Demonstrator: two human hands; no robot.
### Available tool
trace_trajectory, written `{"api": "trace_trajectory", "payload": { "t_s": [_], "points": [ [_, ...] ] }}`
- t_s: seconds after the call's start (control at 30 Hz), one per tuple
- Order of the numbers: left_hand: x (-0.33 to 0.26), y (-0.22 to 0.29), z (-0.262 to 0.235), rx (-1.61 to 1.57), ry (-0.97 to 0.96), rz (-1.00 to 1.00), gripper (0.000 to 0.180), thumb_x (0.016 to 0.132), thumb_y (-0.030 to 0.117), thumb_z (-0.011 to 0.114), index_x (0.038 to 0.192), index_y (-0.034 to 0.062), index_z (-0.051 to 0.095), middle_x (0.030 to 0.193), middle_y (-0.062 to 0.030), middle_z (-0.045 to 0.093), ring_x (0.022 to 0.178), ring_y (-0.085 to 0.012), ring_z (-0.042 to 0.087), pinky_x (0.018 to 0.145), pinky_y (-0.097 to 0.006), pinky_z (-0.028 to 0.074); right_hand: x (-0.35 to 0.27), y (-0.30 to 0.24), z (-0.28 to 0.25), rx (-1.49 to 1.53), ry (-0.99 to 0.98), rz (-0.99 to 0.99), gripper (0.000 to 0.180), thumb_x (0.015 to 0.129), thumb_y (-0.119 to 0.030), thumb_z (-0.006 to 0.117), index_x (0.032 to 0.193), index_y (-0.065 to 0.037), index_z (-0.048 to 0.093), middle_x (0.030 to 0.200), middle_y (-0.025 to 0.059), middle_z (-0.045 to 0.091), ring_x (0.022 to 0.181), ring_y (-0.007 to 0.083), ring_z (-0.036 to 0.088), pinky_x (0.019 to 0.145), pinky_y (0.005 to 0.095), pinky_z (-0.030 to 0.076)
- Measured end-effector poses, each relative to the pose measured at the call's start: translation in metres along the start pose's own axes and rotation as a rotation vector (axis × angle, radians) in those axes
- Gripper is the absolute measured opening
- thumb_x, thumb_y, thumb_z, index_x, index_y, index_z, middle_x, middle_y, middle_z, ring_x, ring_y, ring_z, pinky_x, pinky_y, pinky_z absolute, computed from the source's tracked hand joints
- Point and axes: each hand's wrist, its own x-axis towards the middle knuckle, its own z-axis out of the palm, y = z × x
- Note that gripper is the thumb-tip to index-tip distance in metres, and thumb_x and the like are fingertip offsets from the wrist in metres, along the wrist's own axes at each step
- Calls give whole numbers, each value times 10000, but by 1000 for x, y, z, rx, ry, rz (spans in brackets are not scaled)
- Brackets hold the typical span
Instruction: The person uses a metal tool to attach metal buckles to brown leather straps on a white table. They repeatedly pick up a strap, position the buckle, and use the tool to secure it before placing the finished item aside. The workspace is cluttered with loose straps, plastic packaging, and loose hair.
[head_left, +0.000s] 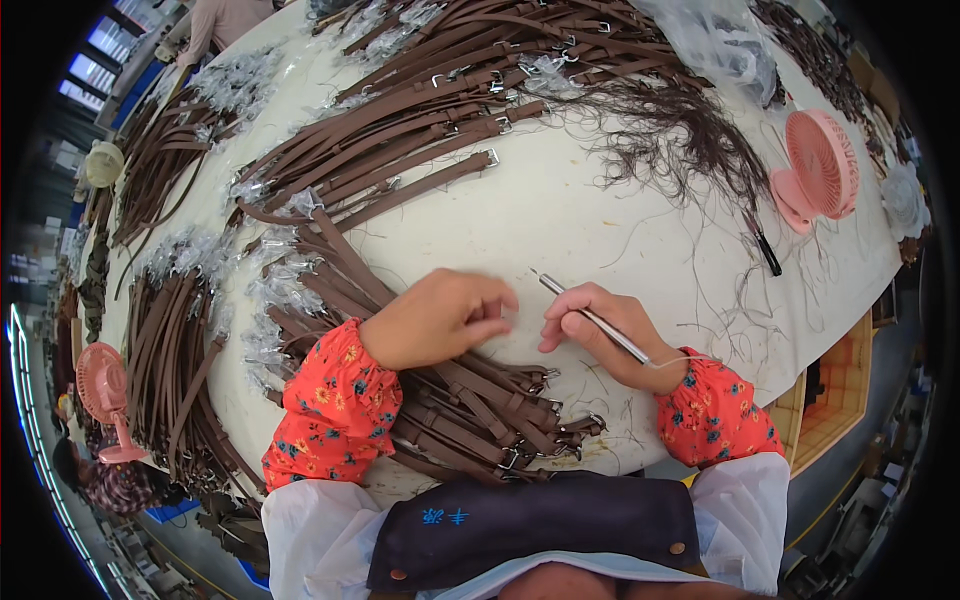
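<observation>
My right hand [610, 325] holds a slim silver pen-shaped tool [608, 330] with a fine pointed tip, aimed up and to the left. A thin pale cord trails from its rear end past my wrist. To the left, my left hand [440, 315] hovers with bent fingers, slightly blurred, a gap between thumb and forefinger; I see nothing in it. Beneath that hand and forearm lies a bundle of brown belts [465, 400], their metal buckles toward me and clear plastic wrap at their far ends. Both forearms wear red floral sleeves.
More brown belts [400, 150] spread across the far side of the white table [560, 220], with another pile [175, 350] at left. Loose dark threads [680, 130] lie at the far right. Pink fans stand at right [820, 165] and left [102, 385]. A person [215, 25] is at the far left.
</observation>
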Motion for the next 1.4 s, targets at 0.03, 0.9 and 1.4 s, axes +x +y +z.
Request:
{"api": "trace_trajectory", "payload": {
  "t_s": [0.03,0.9,1.4],
  "points": [
    [4,-11,4,166,335,125,370,854,103,730,1215,92,651,1124,-146,683,1058,-314,631,916,-414,485,0,0,0,-23,-42,-20,208,1067,-183,515,1158,-8,581,942,90,700,895,155,694,809,292,543],
    [8,-3,41,-93,238,229,318,802,101,807,1100,129,699,981,-45,650,803,-217,634,711,-336,529,5,2,-1,128,220,-36,392,1091,-302,447,1353,-12,428,1148,132,613,934,157,638,891,304,495],
    [5,-10,30,-481,145,-10,29,914,7,701,943,2,701,903,-30,693,804,-75,608,734,-247,502,3,0,-8,169,152,142,362,1089,-309,455,1058,12,619,711,36,629,635,107,610,693,271,508]
  ]
}}
